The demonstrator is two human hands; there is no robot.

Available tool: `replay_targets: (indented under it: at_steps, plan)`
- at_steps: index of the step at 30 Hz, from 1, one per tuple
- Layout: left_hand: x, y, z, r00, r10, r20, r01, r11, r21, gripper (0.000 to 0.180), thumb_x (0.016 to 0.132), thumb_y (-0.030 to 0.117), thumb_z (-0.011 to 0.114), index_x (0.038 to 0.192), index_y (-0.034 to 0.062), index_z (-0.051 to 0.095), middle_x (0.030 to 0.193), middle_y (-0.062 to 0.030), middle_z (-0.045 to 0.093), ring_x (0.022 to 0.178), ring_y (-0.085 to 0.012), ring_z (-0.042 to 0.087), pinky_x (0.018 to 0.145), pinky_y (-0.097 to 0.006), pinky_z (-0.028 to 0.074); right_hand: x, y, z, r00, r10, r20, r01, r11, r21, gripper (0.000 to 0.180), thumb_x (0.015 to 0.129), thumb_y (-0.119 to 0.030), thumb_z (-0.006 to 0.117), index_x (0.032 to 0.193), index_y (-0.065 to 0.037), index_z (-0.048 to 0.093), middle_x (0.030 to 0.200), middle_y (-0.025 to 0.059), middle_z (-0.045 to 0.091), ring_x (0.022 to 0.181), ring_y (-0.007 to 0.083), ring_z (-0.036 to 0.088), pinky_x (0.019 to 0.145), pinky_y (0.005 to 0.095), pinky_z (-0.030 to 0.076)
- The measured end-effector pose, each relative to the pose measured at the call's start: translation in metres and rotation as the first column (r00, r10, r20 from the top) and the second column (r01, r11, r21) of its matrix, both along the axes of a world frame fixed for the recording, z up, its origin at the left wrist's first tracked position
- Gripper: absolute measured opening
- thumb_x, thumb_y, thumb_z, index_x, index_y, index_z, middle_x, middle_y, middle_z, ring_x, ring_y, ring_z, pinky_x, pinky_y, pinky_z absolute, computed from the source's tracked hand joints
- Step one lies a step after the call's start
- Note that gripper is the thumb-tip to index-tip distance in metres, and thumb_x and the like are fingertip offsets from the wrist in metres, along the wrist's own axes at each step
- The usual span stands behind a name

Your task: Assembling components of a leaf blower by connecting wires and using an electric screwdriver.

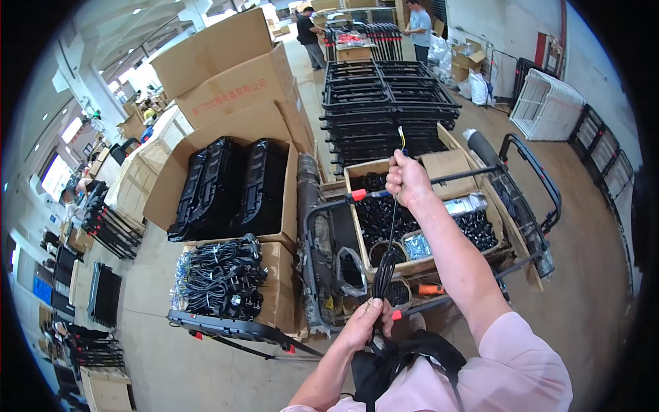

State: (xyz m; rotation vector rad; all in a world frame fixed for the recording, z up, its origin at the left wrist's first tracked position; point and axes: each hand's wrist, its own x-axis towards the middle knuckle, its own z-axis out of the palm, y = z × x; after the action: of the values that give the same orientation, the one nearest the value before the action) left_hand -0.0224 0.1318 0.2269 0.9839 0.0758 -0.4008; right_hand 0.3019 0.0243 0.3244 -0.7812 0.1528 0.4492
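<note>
Both hands' grip stretches a black cable (391, 233) beside brown cartons (226, 75).

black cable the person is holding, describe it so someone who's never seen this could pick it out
Start at the open cardboard box of small black parts on the cart in the middle. Above it, the right hand pinches the black cable, which runs down to the left hand. Unlike the bundled cables in the left box, it is single, stretched taut, with coloured wire tips.
</note>
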Motion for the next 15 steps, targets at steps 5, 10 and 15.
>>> replay_targets:
  at_steps: [5,10,15]
  plan:
    - [-0.018,-0.013,-0.012,0.996,-0.059,-0.060,0.059,0.998,0.000,0.041,0.113,0.048,0.045,0.098,0.0102,0.048,0.087,-0.0026,0.048,0.072,-0.0156,0.055,0.069,-0.033,0.051,0.012,-0.032,0.000,0.995,-0.050,0.081,0.055,0.997,-0.059,0.035,0.111,-0.037,0.055,0.086,-0.013,0.056,0.060,-0.0080,0.037,0.047,0.0066,0.035,0.042,0.0264,0.027]
    - [-0.036,-0.028,-0.036,0.997,-0.007,0.072,-0.026,0.893,0.450,0.031,0.114,0.036,0.048,0.107,0.0063,0.056,0.090,-0.0030,0.058,0.080,-0.0148,0.061,0.076,-0.032,0.053,-0.049,-0.059,0.035,0.942,0.121,0.313,-0.052,0.974,-0.219,0.037,0.110,-0.037,0.057,0.086,-0.010,0.056,0.061,-0.0076,0.037,0.048,0.0045,0.037,0.042,0.0232,0.026]
    - [-0.047,-0.046,0.003,0.971,-0.230,0.068,0.078,0.570,0.818,0.044,0.106,0.031,0.064,0.133,-0.0028,0.057,0.112,-0.0151,0.069,0.103,-0.0231,0.067,0.093,-0.039,0.054,-0.117,-0.114,0.068,0.851,0.379,0.363,-0.318,0.923,-0.219,0.039,0.110,-0.037,0.057,0.085,-0.008,0.058,0.061,-0.0071,0.039,0.047,0.0046,0.035,0.043,0.0233,0.026]
